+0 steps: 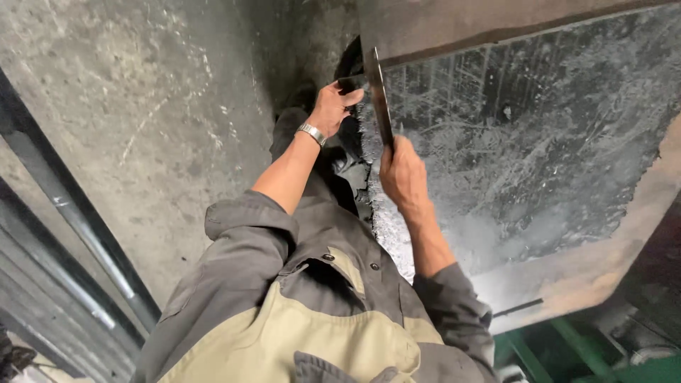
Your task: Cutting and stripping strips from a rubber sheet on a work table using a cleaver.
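**2 hands on a metal strip**

A narrow dark metal strip [378,96] stands on edge along the scratched, dusty tabletop [539,142]. The left hand [333,106] grips its far end; the right hand [401,174] closes around its near end. Concrete floor [142,128] lies left.

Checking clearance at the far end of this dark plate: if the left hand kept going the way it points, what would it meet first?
The left hand already grips the far end of the flat blade. Straight on, it would probably meet the dark plate's top corner, though depth is unclear.

Metal strip [378,96] along worktable [539,142] edge, between left hand [333,106] and right hand [402,174].
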